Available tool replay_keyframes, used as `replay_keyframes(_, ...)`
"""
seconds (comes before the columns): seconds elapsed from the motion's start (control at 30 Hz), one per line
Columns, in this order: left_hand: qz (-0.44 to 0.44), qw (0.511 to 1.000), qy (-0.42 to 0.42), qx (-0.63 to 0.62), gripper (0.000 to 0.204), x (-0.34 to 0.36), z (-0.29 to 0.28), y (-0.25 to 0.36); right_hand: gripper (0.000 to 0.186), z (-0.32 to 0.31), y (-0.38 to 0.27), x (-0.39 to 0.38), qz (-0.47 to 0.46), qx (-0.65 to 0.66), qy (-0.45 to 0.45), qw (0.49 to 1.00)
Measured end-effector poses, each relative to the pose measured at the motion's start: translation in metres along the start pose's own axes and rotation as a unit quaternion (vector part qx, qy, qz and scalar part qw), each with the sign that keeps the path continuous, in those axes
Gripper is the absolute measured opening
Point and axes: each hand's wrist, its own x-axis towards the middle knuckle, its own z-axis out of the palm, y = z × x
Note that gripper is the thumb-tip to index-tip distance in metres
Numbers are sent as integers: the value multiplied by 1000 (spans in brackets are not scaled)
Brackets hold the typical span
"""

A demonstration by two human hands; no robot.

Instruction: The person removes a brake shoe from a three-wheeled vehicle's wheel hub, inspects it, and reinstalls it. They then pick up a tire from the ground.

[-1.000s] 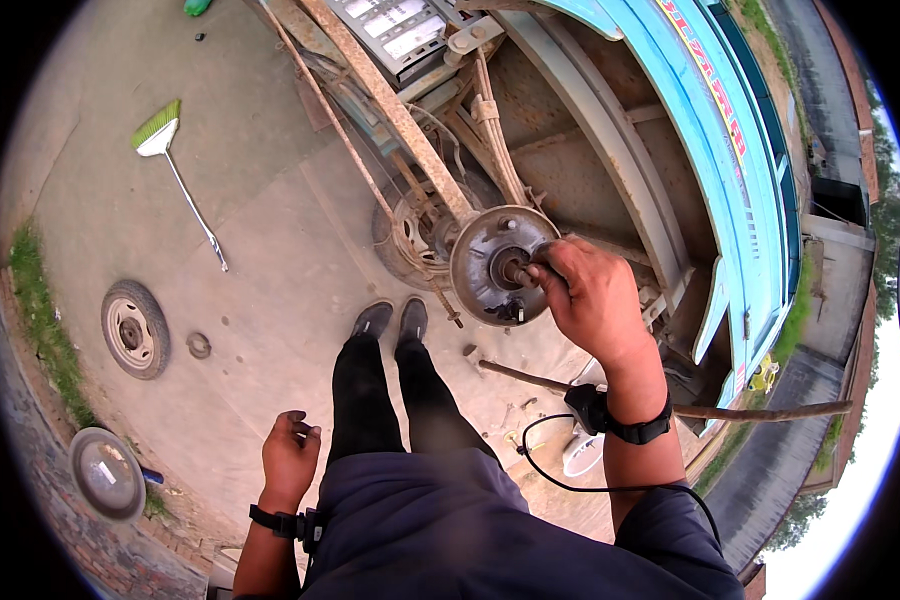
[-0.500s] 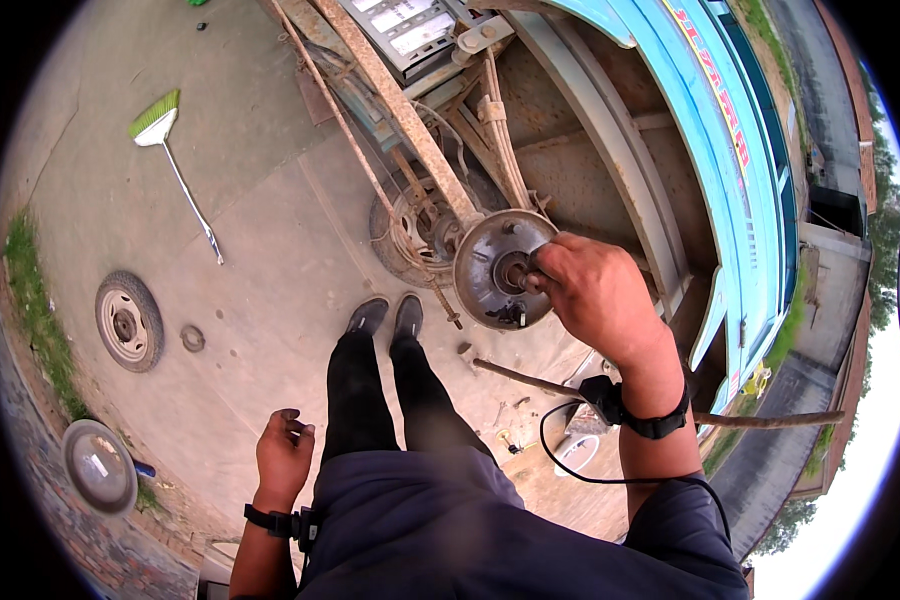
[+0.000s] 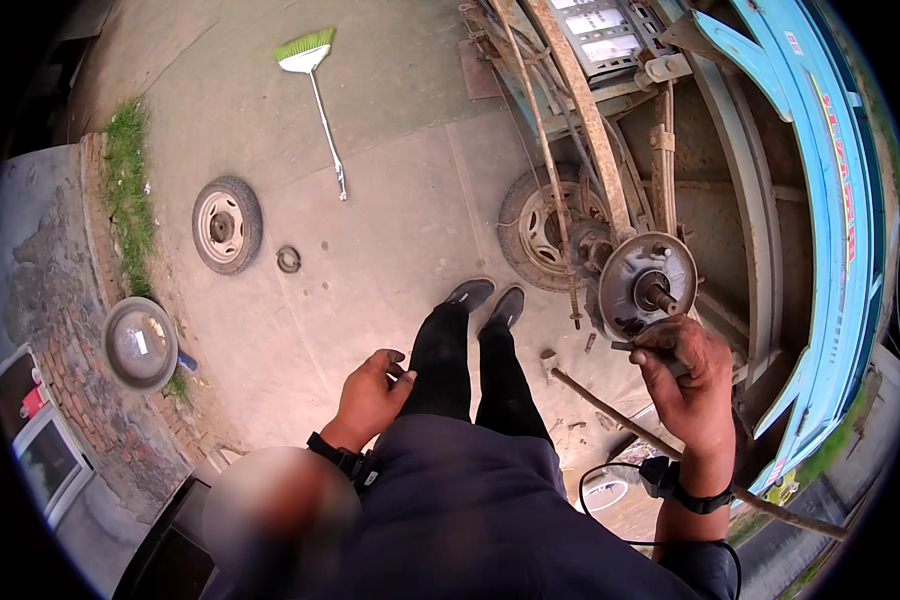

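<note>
Fingers and thumb of the right hand [image 3: 692, 385] are pressed together on what looks like a small dark strip [image 3: 622, 346], which juts leftward from their tips; it is too small to identify. That hand is at the lower edge of a round metal plate [image 3: 625, 285] with a spindle [image 3: 661, 297] at its centre; whether the knuckles touch the rim, I cannot tell. Near the left thigh is the left hand [image 3: 368, 398], its fingers loosely bent toward the thumb.

A rusty beam [image 3: 598, 130] runs down to the plate, beside the blue vehicle body [image 3: 815, 240]. Just below the right fingertips, a long wooden handle [image 3: 610, 407] slants past the right wrist. On the ground are 2 dark shoes [image 3: 470, 293], a wheel [image 3: 226, 226] with a ring [image 3: 288, 259] beside it, and a green-bristled broom [image 3: 306, 52]. Farther left is a round metal basin [image 3: 120, 350].
</note>
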Motion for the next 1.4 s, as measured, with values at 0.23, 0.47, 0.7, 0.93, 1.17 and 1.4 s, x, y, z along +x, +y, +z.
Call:
replay_keyframes(0.23, 30, 928, -200, -313, 35, -16, 2, 55, 15, 107, -6, -32, 39, 137, -250, 958)
replay_keyframes(0.47, 35, 906, -196, -372, 20, -50, 22, 47, 17, 148, -6, -49, 48, 162, -278, 946)
replay_keyframes(0.7, -77, 930, -35, -358, 19, -71, 33, -52, 24, 163, -5, -53, -14, 77, -282, 956)
replay_keyframes(0.93, -270, 883, 151, -352, 36, -94, -13, -203, 26, 161, -21, -41, 24, -1, -270, 963)
replay_keyframes(1.17, -334, 847, 195, -364, 35, -90, -81, -291, 27, 214, -82, -3, 39, -65, -271, 960)
replay_keyframes(1.4, -322, 834, 222, -390, 35, -75, -139, -343, 29, 309, -135, 55, 10, -45, -340, 939)
